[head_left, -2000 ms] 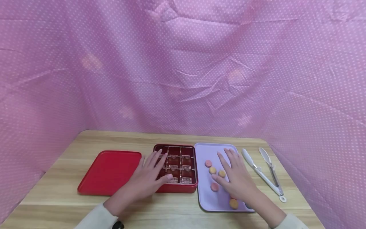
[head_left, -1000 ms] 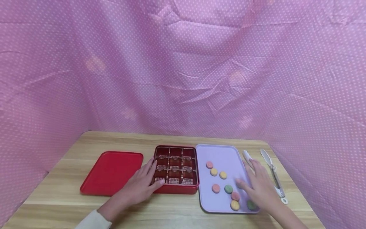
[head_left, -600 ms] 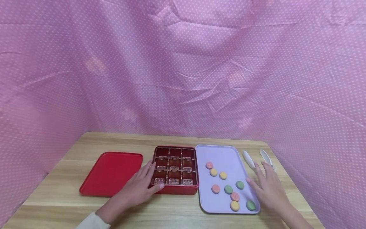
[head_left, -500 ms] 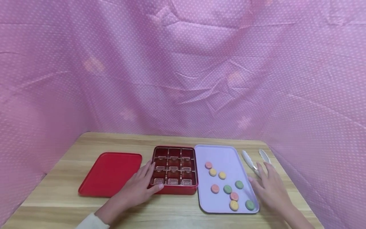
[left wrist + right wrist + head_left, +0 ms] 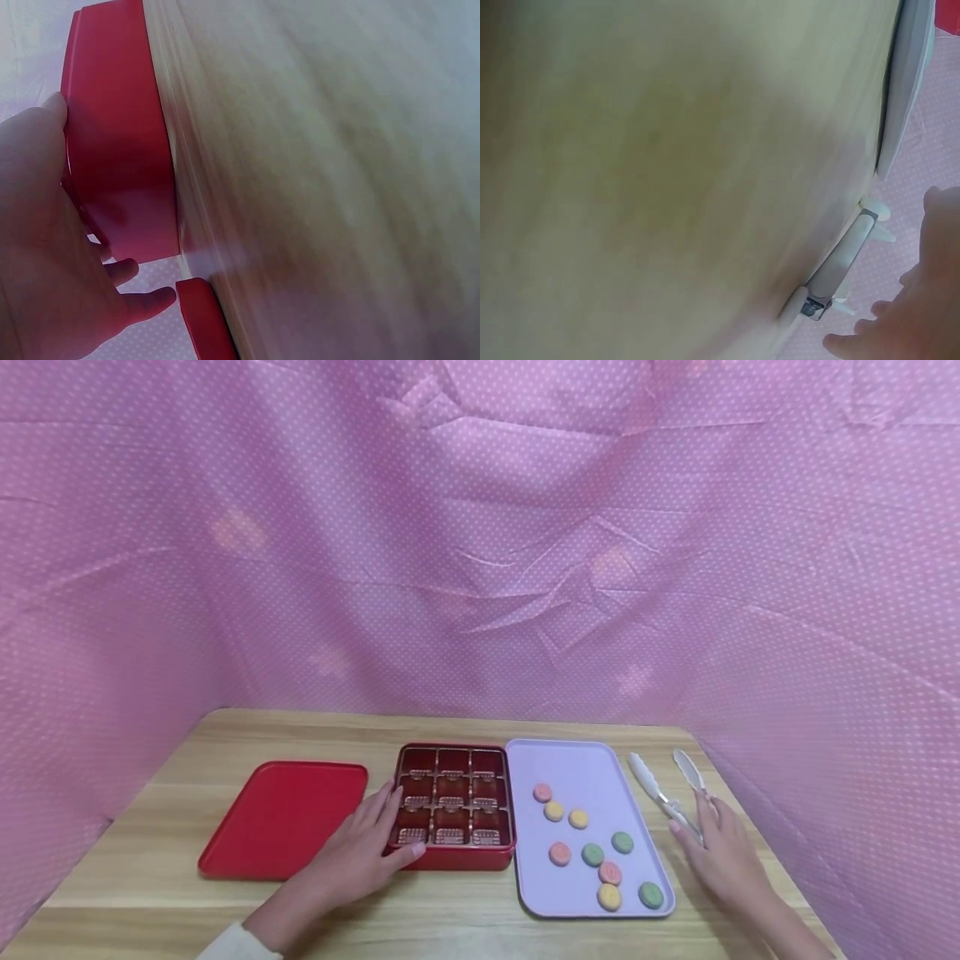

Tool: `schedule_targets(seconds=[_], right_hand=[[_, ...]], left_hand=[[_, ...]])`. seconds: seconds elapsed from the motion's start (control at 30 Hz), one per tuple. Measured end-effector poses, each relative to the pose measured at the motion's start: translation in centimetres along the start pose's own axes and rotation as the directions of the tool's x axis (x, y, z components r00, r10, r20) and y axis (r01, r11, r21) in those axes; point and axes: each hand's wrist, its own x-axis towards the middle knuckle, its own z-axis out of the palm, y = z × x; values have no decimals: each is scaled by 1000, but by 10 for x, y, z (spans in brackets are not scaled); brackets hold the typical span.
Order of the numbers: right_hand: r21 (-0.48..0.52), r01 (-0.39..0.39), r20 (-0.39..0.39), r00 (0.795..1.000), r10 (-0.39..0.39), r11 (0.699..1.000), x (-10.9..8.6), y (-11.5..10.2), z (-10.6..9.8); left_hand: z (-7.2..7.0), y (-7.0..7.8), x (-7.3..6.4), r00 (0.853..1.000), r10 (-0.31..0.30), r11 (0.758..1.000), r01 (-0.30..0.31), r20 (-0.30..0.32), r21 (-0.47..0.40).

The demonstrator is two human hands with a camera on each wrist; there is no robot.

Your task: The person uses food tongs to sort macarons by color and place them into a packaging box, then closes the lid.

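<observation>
My left hand [image 5: 351, 858] rests at the near left corner of a red box [image 5: 472, 859]. Its thumb lies along the front rim, its fingers along the left side. A clear insert divides the box into several compartments; no macarons show inside. My right hand [image 5: 726, 863] hangs over a pair of white-and-metal tongs [image 5: 649, 782], thumb to the left and fingers to the right, covering their handle end. In the right wrist view the tongs [image 5: 841, 259] lie on the table, apart from the loosely bent fingers of that hand [image 5: 922, 300].
A lilac tray [image 5: 551, 893] stands against the box's right side. It carries several macarons: pink [image 5: 559, 853], yellow [image 5: 610, 897] and green [image 5: 651, 895]. A red lid [image 5: 288, 818] lies left of the box. Pink dotted cloth [image 5: 480, 543] hangs around the wooden table [image 5: 450, 918].
My right hand has moved from above the tray rightwards to the tongs, uncovering the macarons. My left hand has drawn back from over the box to its left corner.
</observation>
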Motion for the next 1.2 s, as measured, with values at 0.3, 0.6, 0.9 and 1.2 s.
schedule_targets(seconds=[0.3, 0.6, 0.9, 1.2], right_hand=[[48, -142, 123, 983, 135, 989, 7, 6, 4], [-18, -164, 118, 979, 165, 986, 14, 12, 7], [-81, -187, 118, 973, 196, 979, 21, 15, 7], [-112, -190, 118, 972, 203, 975, 29, 22, 8]], left_hand=[[-2, 1, -2, 1000, -6, 1000, 6, -3, -5], [0, 0, -1, 1000, 0, 1000, 0, 0, -6], [1, 0, 0, 1000, -4, 1000, 4, 4, -8], [0, -1, 0, 1000, -6, 1000, 6, 1, 1]])
